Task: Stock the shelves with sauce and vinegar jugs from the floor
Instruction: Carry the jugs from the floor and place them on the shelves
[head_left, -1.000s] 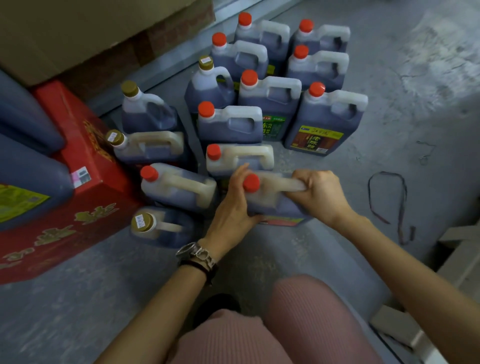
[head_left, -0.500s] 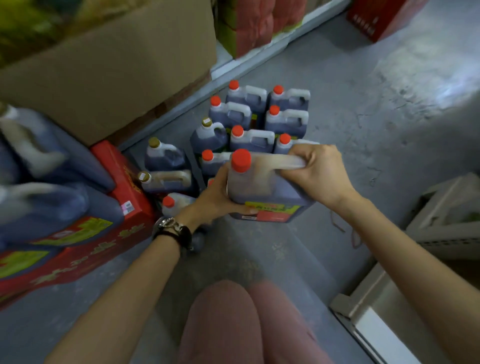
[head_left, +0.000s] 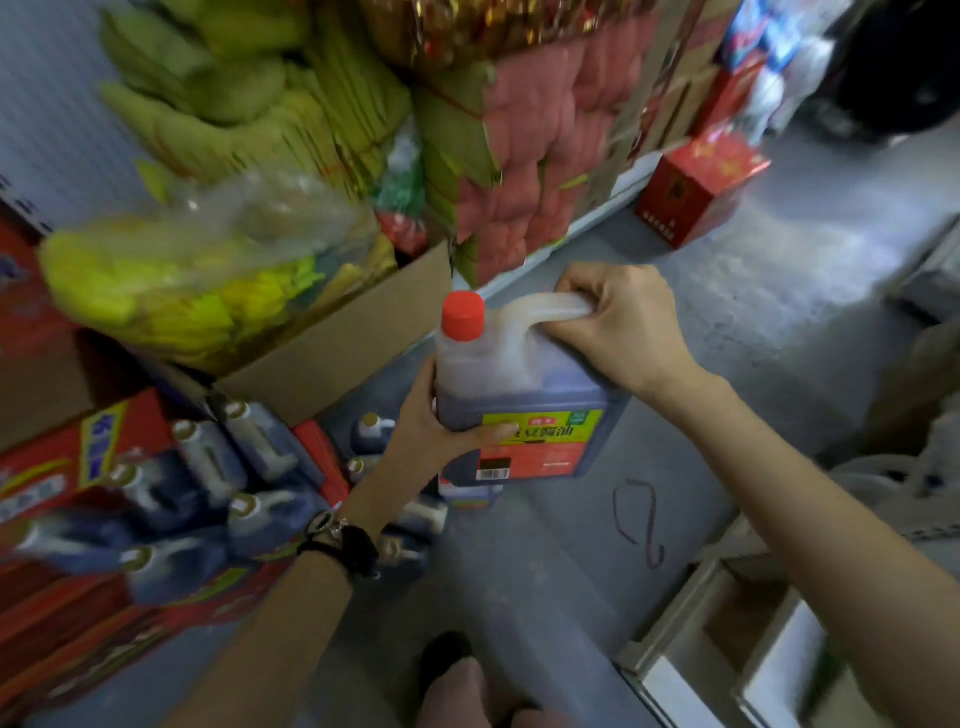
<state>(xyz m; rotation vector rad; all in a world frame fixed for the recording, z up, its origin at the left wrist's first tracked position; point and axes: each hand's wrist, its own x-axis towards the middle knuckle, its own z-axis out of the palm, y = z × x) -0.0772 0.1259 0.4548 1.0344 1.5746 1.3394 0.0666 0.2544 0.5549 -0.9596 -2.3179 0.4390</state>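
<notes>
The jug (head_left: 519, 379) has come up off the floor (head_left: 737, 374) in the last second and now hangs well clear of it, so the lift is done and, I judge, placing it remains. The right hand (head_left: 618, 322) clenches its handle (head_left: 540, 306) while the left hand (head_left: 431, 421) grips its lower side, fingers (head_left: 493, 432) across the label (head_left: 561, 431). Dark liquid fills it to the shoulder under a red cap (head_left: 462, 314) (the neck looks pale), and the open cardboard box (head_left: 337, 343) beside it holds bagged yellow packets (head_left: 171, 280)

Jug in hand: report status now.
Right grip on handle, left grip round side. Jug cap up, off floor. Cardboard box close at left.
</notes>
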